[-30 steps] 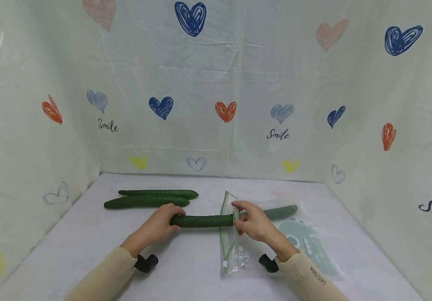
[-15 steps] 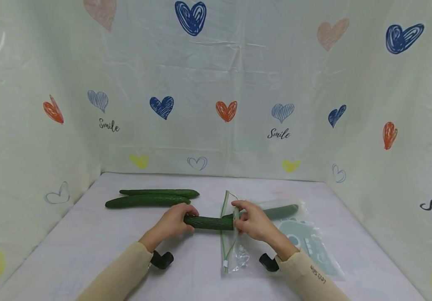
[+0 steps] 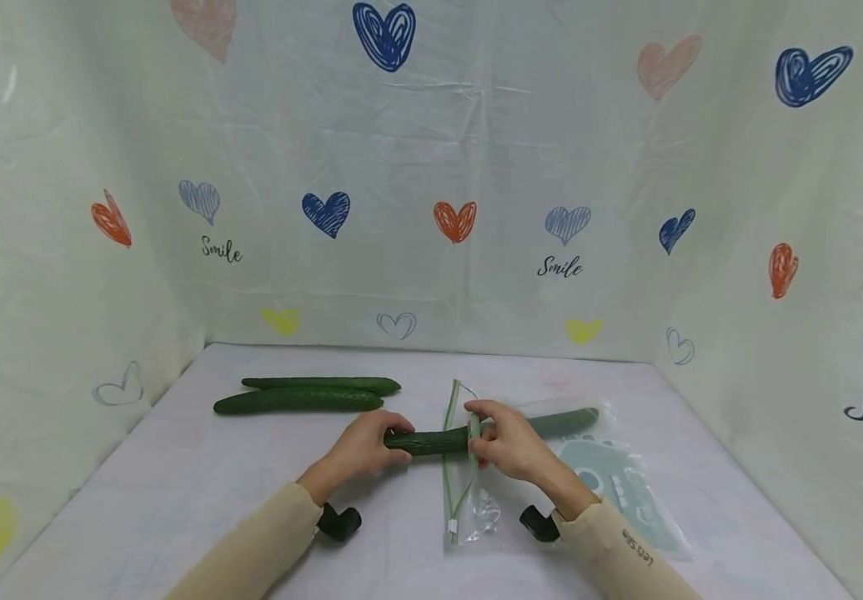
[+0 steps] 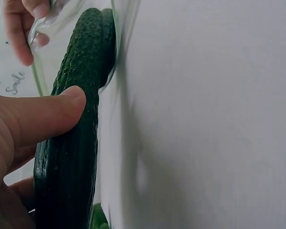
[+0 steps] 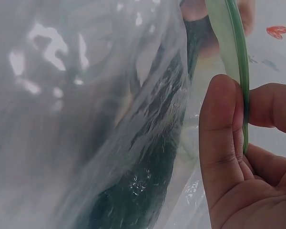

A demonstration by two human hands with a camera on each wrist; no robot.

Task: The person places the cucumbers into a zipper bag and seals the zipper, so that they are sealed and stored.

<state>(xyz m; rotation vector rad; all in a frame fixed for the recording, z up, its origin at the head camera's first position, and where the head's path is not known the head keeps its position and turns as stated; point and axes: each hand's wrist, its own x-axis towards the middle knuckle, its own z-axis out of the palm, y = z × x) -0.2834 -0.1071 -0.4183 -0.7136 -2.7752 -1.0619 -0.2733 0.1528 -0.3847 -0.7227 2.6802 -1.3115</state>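
Observation:
My left hand (image 3: 365, 446) grips a dark green cucumber (image 3: 434, 442) from the side, thumb along it in the left wrist view. That cucumber's far end reaches into the mouth of a clear zip bag (image 4: 38, 78) with a green-edged opening. At the bag's rim (image 5: 243, 62), my right hand (image 3: 509, 442) pinches the edge between thumb and fingers and holds the mouth apart. Inside the bag lies another cucumber (image 3: 569, 422), seen through the plastic. The tip of the held cucumber is hidden behind the right hand in the head view.
Two more cucumbers (image 3: 299, 400) lie side by side at the back left of the white table (image 3: 198, 483). The bag's printed pale-green part (image 3: 622, 483) spreads flat to the right. A white slider (image 3: 453, 527) sits at the near end of the zip. A heart-patterned curtain surrounds the table.
My left hand has moved right, pushing the cucumber further into the bag's mouth. The right hand stays at the bag's rim.

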